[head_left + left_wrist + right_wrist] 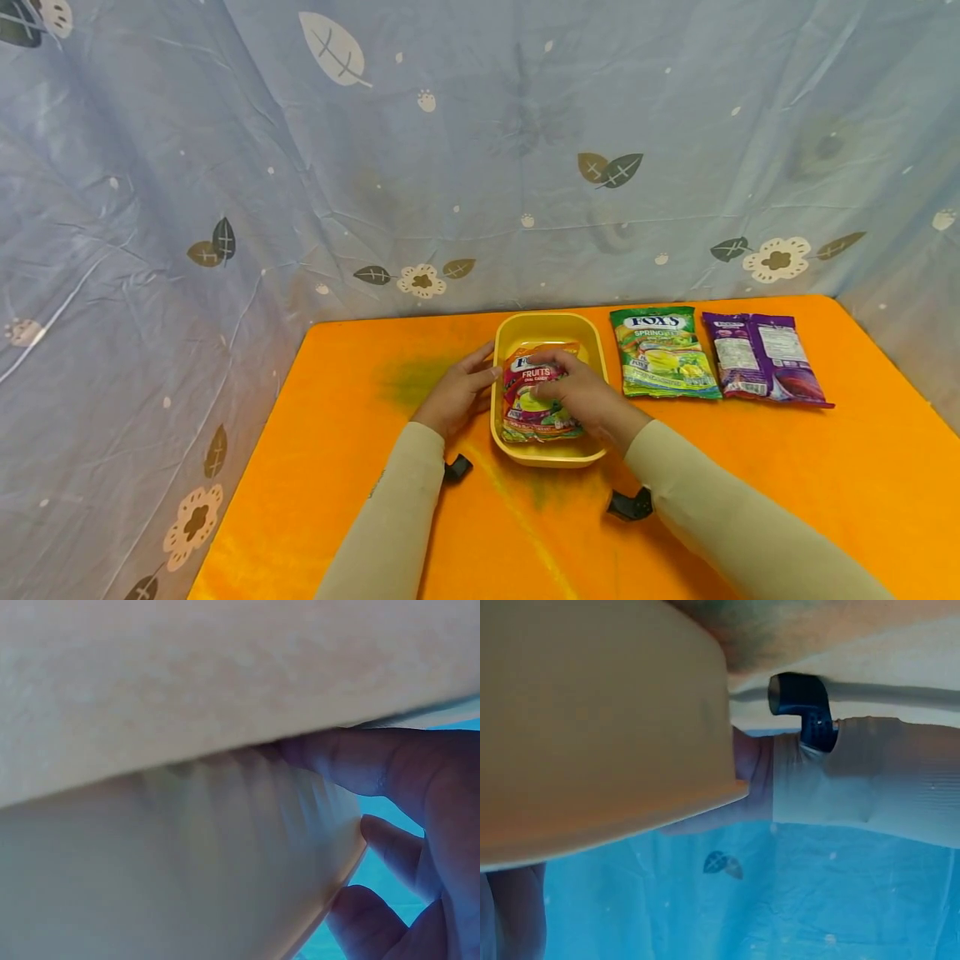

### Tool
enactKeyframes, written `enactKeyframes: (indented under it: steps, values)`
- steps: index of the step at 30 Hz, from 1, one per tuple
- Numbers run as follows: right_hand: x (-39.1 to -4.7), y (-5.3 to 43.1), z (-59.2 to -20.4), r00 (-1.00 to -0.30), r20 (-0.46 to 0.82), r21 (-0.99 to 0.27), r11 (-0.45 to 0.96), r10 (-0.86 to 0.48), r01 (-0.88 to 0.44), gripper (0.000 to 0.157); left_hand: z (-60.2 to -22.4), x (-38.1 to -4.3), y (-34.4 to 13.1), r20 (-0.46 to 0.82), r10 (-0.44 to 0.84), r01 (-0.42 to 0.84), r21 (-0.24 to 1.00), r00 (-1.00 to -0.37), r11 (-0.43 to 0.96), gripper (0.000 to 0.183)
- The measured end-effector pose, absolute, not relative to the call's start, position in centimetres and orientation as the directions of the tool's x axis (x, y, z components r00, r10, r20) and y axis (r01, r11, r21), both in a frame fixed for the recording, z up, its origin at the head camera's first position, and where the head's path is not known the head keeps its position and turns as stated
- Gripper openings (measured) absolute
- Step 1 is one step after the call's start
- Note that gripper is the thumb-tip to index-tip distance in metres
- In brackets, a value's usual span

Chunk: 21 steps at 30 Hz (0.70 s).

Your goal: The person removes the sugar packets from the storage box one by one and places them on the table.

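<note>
A yellow plastic tub stands on the orange-covered table, with a red and orange FOX'S Fruits candy bag lying face up inside. My right hand reaches over the tub's right rim. Its thumb and forefinger rest apart on the bag's front; the remaining fingers are mostly hidden. Against the tub's left side lies my left hand. In the left wrist view, fingers touch the tub's outer wall and rim. The right wrist view shows the tub's wall, hiding most of my right hand.
To the right of the tub lie a green FOX'S Spring Tea candy bag and a purple candy bag, back side up. A patterned grey-blue curtain surrounds the table's back and sides. Black wrist devices sit below the sleeves.
</note>
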State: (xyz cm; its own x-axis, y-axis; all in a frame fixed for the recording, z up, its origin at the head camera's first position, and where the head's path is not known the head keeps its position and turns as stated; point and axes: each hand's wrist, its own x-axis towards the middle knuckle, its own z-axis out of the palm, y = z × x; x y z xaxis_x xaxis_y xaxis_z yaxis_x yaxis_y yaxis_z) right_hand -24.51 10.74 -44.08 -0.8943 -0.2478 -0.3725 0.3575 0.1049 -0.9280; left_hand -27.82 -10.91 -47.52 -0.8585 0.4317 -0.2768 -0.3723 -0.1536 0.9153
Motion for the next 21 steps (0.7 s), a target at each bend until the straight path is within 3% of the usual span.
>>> enactKeyframes:
  steps: [21]
  values:
    - [-24.12, 10.46, -43.95, -0.907, -0.38, -0.922, 0.157, -0.182, 0.354, 0.045, -47.13, -27.64, -10.83, -0.282, 0.418, -0.368, 0.919, -0.864, -0.139, 0.055]
